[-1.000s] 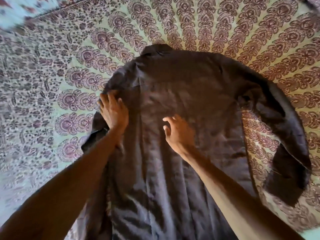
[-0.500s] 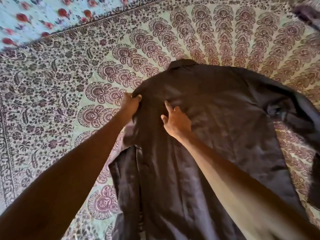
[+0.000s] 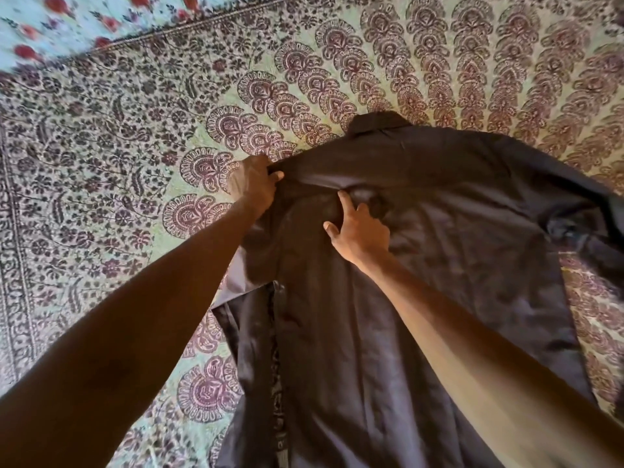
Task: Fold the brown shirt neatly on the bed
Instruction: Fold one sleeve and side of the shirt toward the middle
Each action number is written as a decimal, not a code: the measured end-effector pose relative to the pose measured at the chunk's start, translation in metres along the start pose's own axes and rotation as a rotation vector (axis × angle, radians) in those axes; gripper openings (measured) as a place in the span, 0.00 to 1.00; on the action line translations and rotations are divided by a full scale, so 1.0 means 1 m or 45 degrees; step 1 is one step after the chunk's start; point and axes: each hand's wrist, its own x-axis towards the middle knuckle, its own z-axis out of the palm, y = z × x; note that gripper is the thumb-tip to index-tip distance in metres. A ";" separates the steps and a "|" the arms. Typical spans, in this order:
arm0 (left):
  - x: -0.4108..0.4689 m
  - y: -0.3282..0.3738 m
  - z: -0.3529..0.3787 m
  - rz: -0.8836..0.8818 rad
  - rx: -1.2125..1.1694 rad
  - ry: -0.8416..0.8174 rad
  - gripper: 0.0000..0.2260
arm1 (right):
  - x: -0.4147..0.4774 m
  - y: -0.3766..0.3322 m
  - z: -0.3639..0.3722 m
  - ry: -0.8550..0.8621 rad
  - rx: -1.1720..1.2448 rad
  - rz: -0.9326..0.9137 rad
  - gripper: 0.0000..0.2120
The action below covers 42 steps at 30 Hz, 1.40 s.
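Brown shirt (image 3: pixel 439 282) spread back-up on bed, collar (image 3: pixel 381 122) at far end, hem toward person. Shirt's right-side sleeve (image 3: pixel 597 231) flung out, rumpled. On its left edge, narrow strip of fabric doubled over lower body.

Left hand (image 3: pixel 253 185) clenched on shirt's left shoulder edge, thumb on top. Right hand (image 3: pixel 359 233) pressed on upper back, index straight, thumb spread, grasping nothing; fabric ridge just beyond fingertip.

Bedspread (image 3: pixel 101 170) pale green, purple fan motifs. Red-flowered cloth (image 3: pixel 50 32) at far left corner.
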 end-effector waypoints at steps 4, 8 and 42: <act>-0.018 -0.006 0.009 -0.148 -0.193 0.005 0.19 | -0.003 -0.005 -0.002 -0.031 0.010 0.053 0.33; -0.058 -0.029 0.016 -0.239 -0.119 -0.061 0.34 | -0.045 -0.014 0.006 0.174 0.069 -0.058 0.22; -0.232 -0.148 -0.066 0.651 0.033 0.051 0.12 | -0.115 -0.117 0.037 0.408 -0.375 -0.750 0.17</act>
